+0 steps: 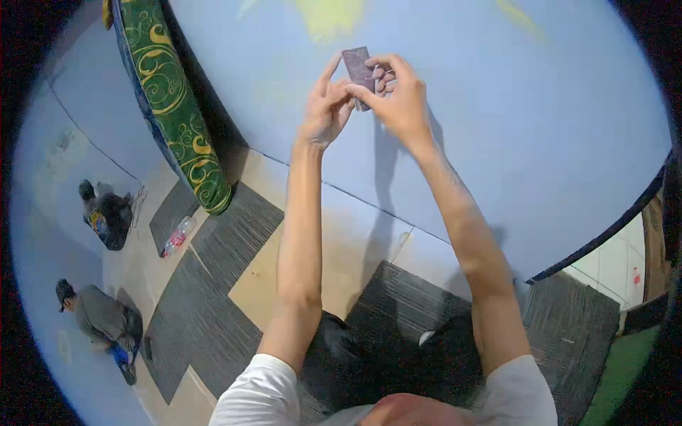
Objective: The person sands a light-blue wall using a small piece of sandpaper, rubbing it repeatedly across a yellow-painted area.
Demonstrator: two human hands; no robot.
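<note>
Both of my hands are raised in front of a light blue painted wall [533,106]. Between them is a small, flat, dark brown rectangular piece [358,66], which looks like folded sandpaper. My left hand [329,109] holds it from the left, with the index finger stretched along its upper left edge. On the other side my right hand [397,90] grips its right edge, fingers curled and thumb across the lower part. The fingers hide part of its lower half. Whether the piece touches the wall I cannot tell.
A rolled green carpet [168,101] with yellow scrolls leans at the left. Grey carpet tiles [234,234] cover parts of the floor, with a plastic bottle [180,237] on them. Two people [106,314] are low by the left wall. Yellow patches [330,18] mark the wall above.
</note>
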